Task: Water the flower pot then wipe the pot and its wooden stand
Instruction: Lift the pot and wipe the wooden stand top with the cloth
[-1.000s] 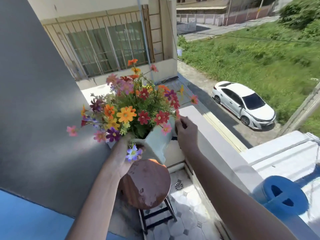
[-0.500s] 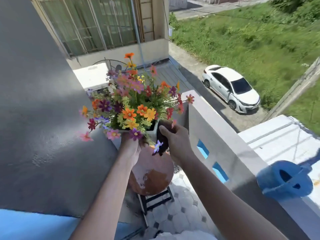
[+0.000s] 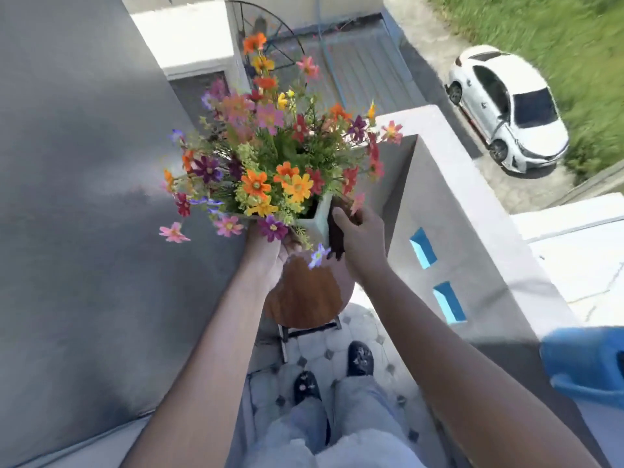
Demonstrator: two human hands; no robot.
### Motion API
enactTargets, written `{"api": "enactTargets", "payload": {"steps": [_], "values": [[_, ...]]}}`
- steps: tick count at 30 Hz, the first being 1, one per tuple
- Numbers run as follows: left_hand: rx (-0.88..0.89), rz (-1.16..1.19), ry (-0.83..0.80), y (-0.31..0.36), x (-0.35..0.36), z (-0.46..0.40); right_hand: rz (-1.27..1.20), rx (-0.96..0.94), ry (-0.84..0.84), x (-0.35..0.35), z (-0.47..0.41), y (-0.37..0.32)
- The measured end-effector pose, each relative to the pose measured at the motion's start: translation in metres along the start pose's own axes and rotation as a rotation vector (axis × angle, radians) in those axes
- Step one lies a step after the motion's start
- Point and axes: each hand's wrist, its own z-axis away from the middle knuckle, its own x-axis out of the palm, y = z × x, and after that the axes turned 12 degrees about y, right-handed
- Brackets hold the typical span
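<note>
A pale green flower pot [image 3: 320,214] full of mixed orange, pink and purple flowers [image 3: 270,157] is held over the far edge of the round wooden stand [image 3: 304,298]. The hands hide whether the pot rests on the stand. My left hand [image 3: 266,255] cups the pot's left underside, partly hidden by blooms. My right hand [image 3: 361,238] presses a dark cloth [image 3: 336,231] against the pot's right side. The stand's top has a wet dark patch and a lighter patch, and its black metal legs show below.
A grey wall [image 3: 84,197] stands close on the left. A grey parapet [image 3: 456,197] with blue openings runs along the right, with a blue watering can [image 3: 587,363] on it. My feet [image 3: 359,358] stand on the tiled floor. A white car [image 3: 506,109] is parked far below.
The view has tilted down, showing my legs and feet. My right hand went from the pot's rim to its side with the dark cloth. The pot came lower, nearer the stand top.
</note>
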Motion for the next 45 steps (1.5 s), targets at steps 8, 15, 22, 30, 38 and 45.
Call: {"api": "enactTargets", "payload": {"steps": [8,15,22,30,38,45], "values": [[-0.161,-0.046,0.150,-0.041,-0.005,-0.057,0.078,0.145,-0.187,0.017,-0.014,0.114],[-0.072,-0.005,0.281,-0.046,-0.018,-0.098,0.296,-0.030,-0.443,0.060,0.019,0.157],[0.035,0.108,0.296,-0.037,-0.021,-0.118,0.728,-0.473,-0.869,0.098,0.072,0.250],[0.046,0.164,0.289,-0.031,-0.013,-0.117,0.911,-0.723,-0.739,0.093,0.076,0.273],[0.015,0.218,0.298,-0.029,-0.011,-0.124,0.908,-0.618,-0.550,0.039,-0.053,0.268],[0.016,0.229,0.292,-0.029,-0.010,-0.129,0.864,-0.434,-0.408,0.008,-0.113,0.251]]}}
